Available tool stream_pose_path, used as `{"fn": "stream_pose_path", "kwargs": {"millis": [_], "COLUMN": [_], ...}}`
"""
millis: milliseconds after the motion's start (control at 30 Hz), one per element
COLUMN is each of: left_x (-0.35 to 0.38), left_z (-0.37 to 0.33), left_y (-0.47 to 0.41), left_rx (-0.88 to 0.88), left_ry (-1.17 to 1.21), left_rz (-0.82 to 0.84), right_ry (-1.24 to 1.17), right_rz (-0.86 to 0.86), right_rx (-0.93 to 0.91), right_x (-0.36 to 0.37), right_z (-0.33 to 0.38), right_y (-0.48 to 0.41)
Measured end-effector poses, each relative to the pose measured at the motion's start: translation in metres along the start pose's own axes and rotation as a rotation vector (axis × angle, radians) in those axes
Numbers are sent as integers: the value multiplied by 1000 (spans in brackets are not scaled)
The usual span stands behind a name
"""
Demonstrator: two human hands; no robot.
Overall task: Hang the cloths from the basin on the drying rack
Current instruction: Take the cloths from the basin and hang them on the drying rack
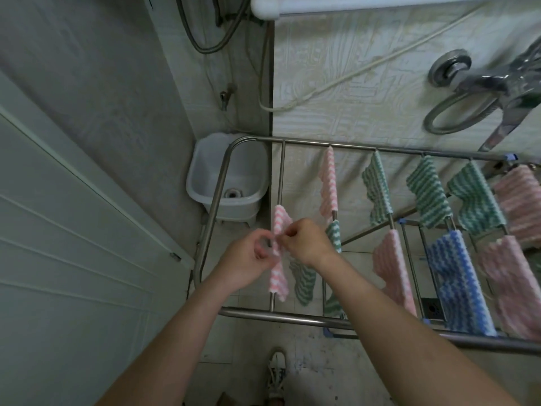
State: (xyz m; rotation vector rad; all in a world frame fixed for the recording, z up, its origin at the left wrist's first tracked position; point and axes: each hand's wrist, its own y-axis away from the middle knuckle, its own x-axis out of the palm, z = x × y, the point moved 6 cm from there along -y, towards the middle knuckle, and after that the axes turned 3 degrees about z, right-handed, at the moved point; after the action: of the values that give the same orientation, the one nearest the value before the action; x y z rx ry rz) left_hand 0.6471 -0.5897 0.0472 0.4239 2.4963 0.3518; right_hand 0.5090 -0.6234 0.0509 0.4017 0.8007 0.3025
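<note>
On the rack (251,314), left hand (248,259) and right hand (307,242) pinch the pink cloth (278,278)

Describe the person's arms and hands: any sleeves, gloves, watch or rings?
Both are bare. The left hand and right hand wear no gloves, and no rings show. The left forearm and right forearm are uncovered down to the bottom edge of the frame: no sleeves, watch, bracelet or markings are in view.
</note>
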Motion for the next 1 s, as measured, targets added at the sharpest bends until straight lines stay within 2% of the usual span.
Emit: {"fn": "stream_pose_path", "kwargs": {"millis": [100,200,267,333,400,533,667,800,900,1000], "left_x": [14,14,17,20,18,12,20,20,13,-6], "left_z": [5,7,1,-3,-1,-7,-10,-9,-9,-17], "left_y": [13,18,25,29,29,26,28,28,26,23], "left_rx": [-33,-66,-65,-70,-85,-43,-45,-53,-10,77], "left_ry": [-29,77,106,119,119,-71,55,137,-36,-9], "left_rz": [66,89,195,288,293,248,353,370,269,-43], "right_ry": [37,49,75,98,85,90,49,-31,-125,-384], "right_rz": [6,52,54,-21,-76,-68,-51,-55,7,93], "right_rx": [34,46,33,6,-9,11,26,4,38,68], "right_x": [4,4,3,-2,0,10,12,14,4,-19], "right_z": [-1,1,5,10,11,7,4,2,4,12], "right_y": [-2,-1,2,3,2,-1,-1,4,13,27]}}
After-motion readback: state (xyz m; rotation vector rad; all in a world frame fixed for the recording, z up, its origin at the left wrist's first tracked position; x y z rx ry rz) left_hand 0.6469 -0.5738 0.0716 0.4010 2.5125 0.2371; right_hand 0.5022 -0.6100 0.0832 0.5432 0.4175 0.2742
